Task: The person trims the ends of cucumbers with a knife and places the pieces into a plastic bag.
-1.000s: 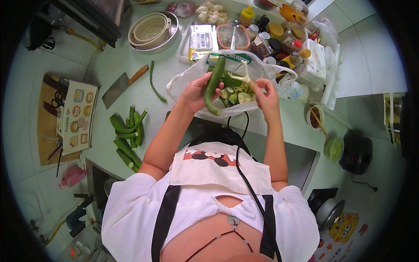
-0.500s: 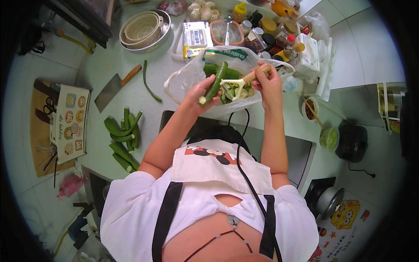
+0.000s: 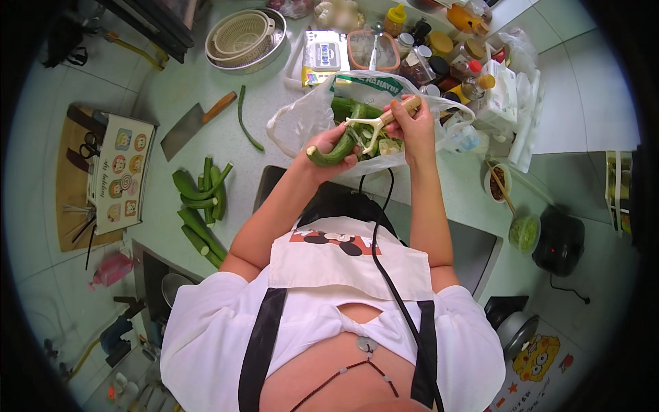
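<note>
My left hand (image 3: 335, 142) is closed around a long, curved green gourd (image 3: 324, 158), its pale cut end toward the lower left. In my right hand (image 3: 412, 130) is a Y-shaped peeler (image 3: 371, 123) with a white head and a wooden handle. The peeler head is close to the gourd's upper part; I cannot tell if the blade touches it. Both hands are over the mouth of an opened white plastic bag (image 3: 296, 127). Inside the bag lie another green gourd (image 3: 343, 108) and pale green peelings (image 3: 388, 147), partly hidden by my hands.
Several green gourds (image 3: 206, 192) lie on the counter at left. Beyond them are a cleaver (image 3: 184, 139) and a thin green stalk (image 3: 245, 123). Nested baskets in a metal basin (image 3: 247, 67) stand far left; jars and bottles (image 3: 439, 58) crowd the far right. The sink (image 3: 467, 254) is near.
The gourd in my left hand has tilted from nearly upright to flatter, and the peeler has come closer to it. The whole view has shifted slightly.
</note>
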Available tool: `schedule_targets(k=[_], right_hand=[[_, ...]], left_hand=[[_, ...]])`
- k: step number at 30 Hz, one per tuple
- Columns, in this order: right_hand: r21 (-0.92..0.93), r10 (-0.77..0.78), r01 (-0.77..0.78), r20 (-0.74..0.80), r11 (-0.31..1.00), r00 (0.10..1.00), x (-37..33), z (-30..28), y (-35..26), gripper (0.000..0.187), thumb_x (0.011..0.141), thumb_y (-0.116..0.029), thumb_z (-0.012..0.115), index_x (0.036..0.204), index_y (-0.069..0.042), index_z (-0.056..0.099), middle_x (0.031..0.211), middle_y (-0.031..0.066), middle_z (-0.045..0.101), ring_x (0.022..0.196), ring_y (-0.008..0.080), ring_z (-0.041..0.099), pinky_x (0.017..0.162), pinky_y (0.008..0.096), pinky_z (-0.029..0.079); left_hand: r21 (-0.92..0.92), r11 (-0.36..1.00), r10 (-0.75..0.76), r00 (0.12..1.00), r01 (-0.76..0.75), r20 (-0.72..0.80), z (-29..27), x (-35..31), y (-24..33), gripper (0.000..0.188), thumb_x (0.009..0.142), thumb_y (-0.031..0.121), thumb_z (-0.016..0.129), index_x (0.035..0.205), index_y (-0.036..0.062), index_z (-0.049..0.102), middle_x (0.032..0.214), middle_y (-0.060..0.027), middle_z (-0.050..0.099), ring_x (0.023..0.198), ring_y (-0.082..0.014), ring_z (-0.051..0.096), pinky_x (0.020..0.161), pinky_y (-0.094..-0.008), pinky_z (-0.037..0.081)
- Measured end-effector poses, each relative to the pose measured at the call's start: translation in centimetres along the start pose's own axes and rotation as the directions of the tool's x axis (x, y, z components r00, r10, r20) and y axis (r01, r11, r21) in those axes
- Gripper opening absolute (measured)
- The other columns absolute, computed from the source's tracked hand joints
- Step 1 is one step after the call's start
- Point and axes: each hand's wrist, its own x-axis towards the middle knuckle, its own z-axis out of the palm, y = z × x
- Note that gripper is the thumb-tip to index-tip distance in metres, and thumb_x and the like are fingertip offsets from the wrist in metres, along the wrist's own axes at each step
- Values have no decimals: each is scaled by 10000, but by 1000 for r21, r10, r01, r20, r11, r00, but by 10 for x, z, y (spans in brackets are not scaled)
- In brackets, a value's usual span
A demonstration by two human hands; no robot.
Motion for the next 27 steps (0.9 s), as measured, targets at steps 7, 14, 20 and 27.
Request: schedule_targets(k=[7, 14, 20, 27], right_hand=[[8, -69, 69, 76, 998, 995, -6, 4, 1, 339, 824, -168, 644, 1030, -7, 428, 784, 93, 617, 468, 72, 528, 416, 179, 437], [-4, -106, 106, -33, 994, 994, 18, -17, 17, 314, 840, -188, 631, 1019, -17, 438, 772, 72, 615, 468, 59, 512, 418, 172, 428], [23, -60, 60, 4, 998, 998, 29, -15, 32, 333, 858, -236, 612, 1049, -27, 436, 799, 73, 602, 480, 57, 488, 431, 166, 400], [-28, -186, 188, 51, 982, 981, 21, 1, 17, 318, 871, -218, 593, 1059, -26, 423, 787, 81, 600, 495, 62, 476, 448, 166, 389]], left_hand=[[5, 1000, -30, 1000, 30, -5, -4, 3, -2, 266, 945, 278, 401, 1034, 58, 521, 881, -66, 548, 715, -165, 501, 534, -248, 423], [27, 999, -24, 999, 23, 38, -3, -2, -4, 246, 933, 288, 452, 1022, 73, 530, 884, -50, 541, 739, -172, 486, 541, -246, 419], [34, 999, -24, 999, 23, 37, -6, -4, -1, 236, 938, 281, 443, 1026, 77, 522, 904, -49, 535, 748, -171, 480, 542, -251, 420], [2, 999, -36, 999, 36, 28, -5, -9, 0, 249, 947, 286, 417, 1035, 68, 502, 887, -59, 514, 755, -172, 473, 538, -245, 418]])
